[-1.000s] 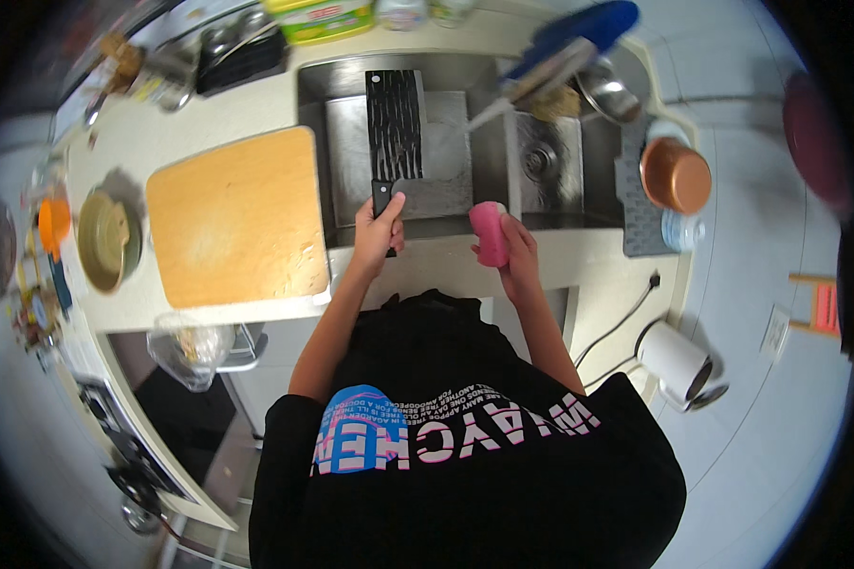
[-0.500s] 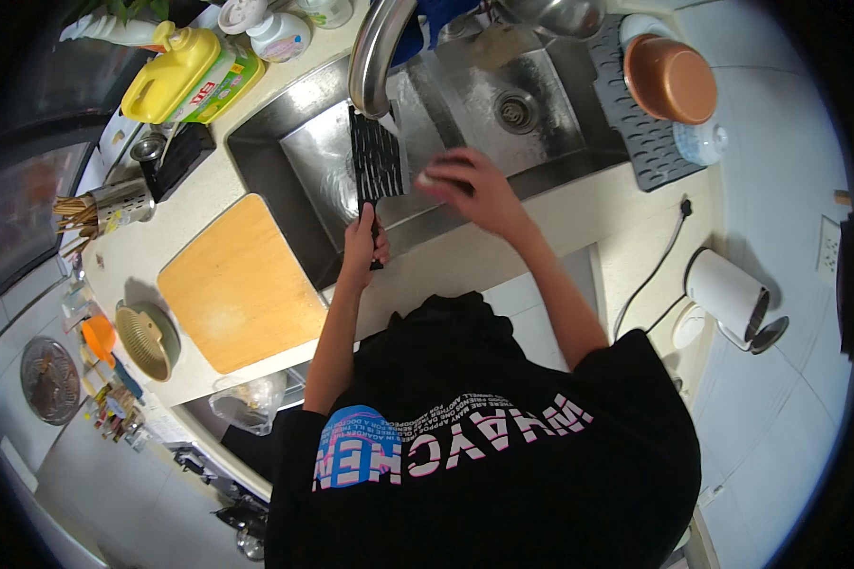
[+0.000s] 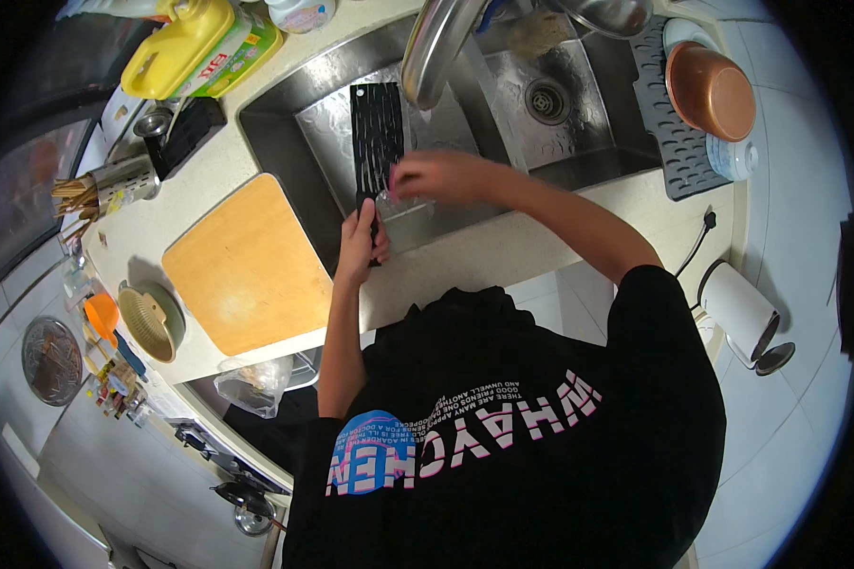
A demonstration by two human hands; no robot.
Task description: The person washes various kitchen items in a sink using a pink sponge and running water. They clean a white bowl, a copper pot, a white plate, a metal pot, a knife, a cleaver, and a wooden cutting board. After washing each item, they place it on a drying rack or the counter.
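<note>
My left hand (image 3: 359, 245) is wrapped round the handle of a black cleaver (image 3: 376, 128). Its broad blade, streaked with light wavy marks and with a hole near the far corner, points away from me over the left sink basin (image 3: 327, 114). At the blade's right edge, close to the handle, my right hand (image 3: 436, 178) is closed, with a bit of pink (image 3: 393, 177) showing at its fingertips. That pink thing is mostly hidden by the fingers and somewhat blurred. The metal faucet (image 3: 435, 57) hangs just right of the blade's far end.
A wooden cutting board (image 3: 247, 270) lies left of the sink, near a strainer bowl (image 3: 150, 322) and a chopstick holder (image 3: 123, 185). A yellow jug (image 3: 185, 52) stands behind. On the right are a grey drying mat (image 3: 669, 114), a copper-coloured pot (image 3: 712, 90) and a white kettle (image 3: 738, 303).
My right hand has moved left onto the cleaver's right edge, and pink now shows at its fingertips. My left hand keeps its grip. The whole view has shifted somewhat.
</note>
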